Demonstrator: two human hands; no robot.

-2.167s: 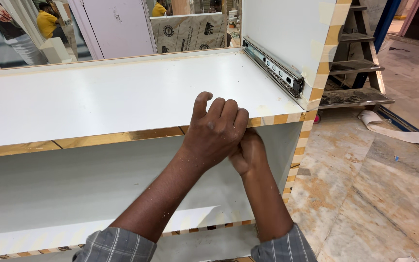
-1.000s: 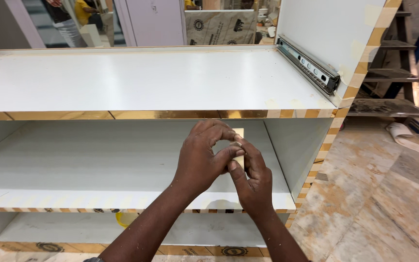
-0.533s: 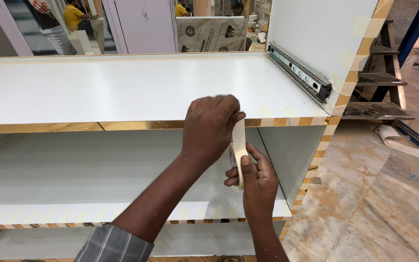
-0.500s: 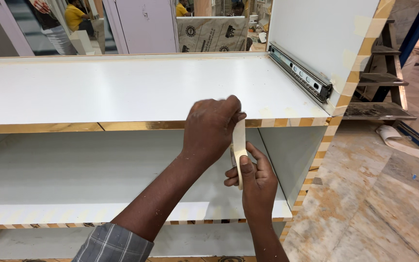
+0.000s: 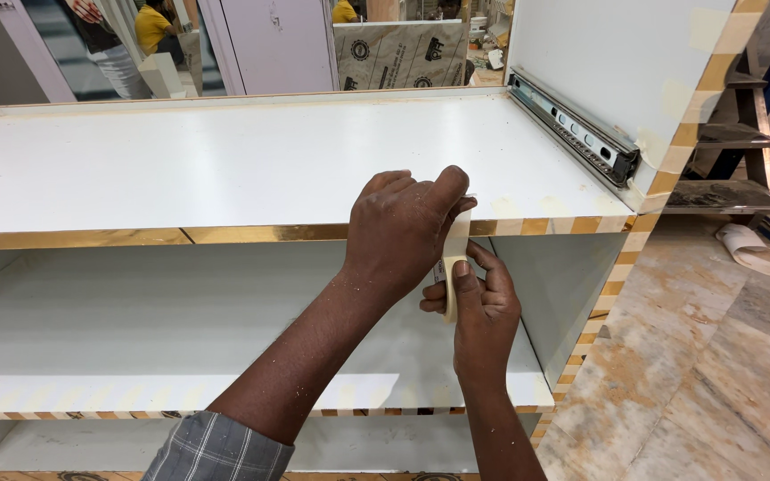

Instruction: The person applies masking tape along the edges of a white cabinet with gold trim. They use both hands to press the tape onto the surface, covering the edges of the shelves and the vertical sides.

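Note:
My left hand [image 5: 398, 227] reaches in from the lower left and pins the end of a cream tape strip [image 5: 458, 233] against the front edge of the white cabinet top [image 5: 225, 169]. That edge carries a gold band [image 5: 251, 234]. Just below, my right hand [image 5: 485, 312] grips a small roll of cream masking tape [image 5: 448, 283], held upright, with the strip running up from it to my left fingers. Short tape pieces cross the gold band to the right of my hands.
A metal drawer slide [image 5: 572, 129] is fixed to the upright white side panel at the right. A lower white shelf [image 5: 135, 338] lies under the top. A marble floor [image 5: 697, 374] with a curled strip [image 5: 750, 245] is at right. A person in yellow [image 5: 151, 27] stands far behind.
My hands left the shelf edge and dropped in front of the opening. They then pulled a strip off the roll, and my left hand carried its end up to the gold edge.

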